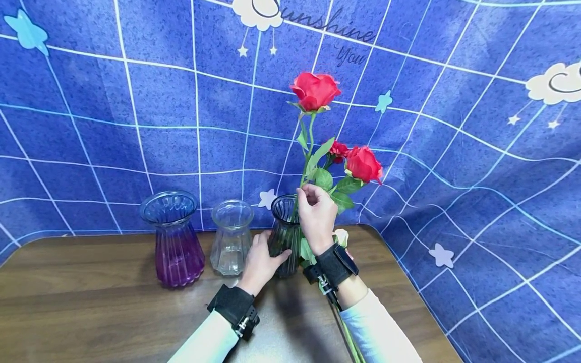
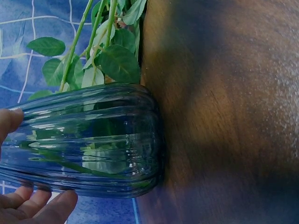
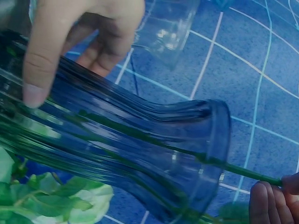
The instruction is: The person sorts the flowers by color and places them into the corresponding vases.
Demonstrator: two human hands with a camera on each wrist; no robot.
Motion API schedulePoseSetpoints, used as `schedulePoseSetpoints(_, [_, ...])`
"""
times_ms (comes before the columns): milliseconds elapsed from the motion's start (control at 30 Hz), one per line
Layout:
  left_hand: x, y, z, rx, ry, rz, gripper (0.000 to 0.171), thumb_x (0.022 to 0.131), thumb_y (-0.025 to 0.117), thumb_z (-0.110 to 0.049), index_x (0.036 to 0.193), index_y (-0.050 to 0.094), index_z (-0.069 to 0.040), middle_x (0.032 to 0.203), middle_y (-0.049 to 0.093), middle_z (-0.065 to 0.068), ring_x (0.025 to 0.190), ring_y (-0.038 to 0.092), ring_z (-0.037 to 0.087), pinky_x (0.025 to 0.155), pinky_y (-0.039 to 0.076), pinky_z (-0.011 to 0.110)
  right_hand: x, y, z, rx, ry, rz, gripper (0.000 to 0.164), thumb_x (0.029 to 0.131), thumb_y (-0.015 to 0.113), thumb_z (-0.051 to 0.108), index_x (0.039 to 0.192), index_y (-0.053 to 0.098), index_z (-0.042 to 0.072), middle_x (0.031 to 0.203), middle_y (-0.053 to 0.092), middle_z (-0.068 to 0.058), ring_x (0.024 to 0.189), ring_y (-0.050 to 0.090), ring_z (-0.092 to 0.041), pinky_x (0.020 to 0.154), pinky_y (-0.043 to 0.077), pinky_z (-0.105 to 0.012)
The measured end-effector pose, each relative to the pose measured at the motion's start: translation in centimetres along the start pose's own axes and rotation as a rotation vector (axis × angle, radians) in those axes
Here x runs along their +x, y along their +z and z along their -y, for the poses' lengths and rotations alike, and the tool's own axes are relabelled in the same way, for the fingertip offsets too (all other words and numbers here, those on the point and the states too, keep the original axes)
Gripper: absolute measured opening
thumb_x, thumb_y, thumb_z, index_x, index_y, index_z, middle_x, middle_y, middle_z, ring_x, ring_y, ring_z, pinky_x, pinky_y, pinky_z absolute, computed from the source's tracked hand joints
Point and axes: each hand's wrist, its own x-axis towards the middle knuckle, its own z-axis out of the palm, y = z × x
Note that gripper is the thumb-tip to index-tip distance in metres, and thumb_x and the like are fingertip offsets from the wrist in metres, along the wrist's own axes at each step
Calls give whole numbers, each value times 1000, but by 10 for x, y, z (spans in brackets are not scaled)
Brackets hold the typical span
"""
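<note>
Step, I judge: insertion | Left hand (image 1: 259, 263): fingers curled round dark vase (image 1: 282, 231), upright on counter (image 1: 91, 282) | Right hand (image 1: 317, 216): fingers pinching tall red rose (image 1: 315, 92) by stem (image 3: 252, 173), lower end inside vase | Next, I judge: steady vase, feed stem down.

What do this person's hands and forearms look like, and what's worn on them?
The left hand and right hand are both ungloved. Each wrist has a wide black band, left and right, with a small black fitting with silvery parts, left and right. Pale, bluish-white sleeves, left and right, cover the forearms.
</note>
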Motion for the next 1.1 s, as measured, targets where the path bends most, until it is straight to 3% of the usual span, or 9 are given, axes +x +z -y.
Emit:
schedulePoseSetpoints(967, [0, 3, 2, 5, 21, -12, 65, 75, 75, -39, 122, 52, -2, 112, 55, 17, 104, 57, 33, 87, 47, 46, -11, -3, -18, -90, 107, 99, 15, 79, 67, 15, 89, 74, 7, 75, 72, -6, 67, 68, -18, 62, 53, -29])
schedulePoseSetpoints(1100, [-1, 2, 1, -3, 21, -8, 63, 75, 75, -39, 122, 52, -3, 112, 56, 17, 104, 57, 32, 86, 47, 46, -11, -4, -18, -74, 157, 110, 16, 78, 67, 14, 90, 74, 8, 77, 73, -6, 69, 69, -18, 63, 53, -29])
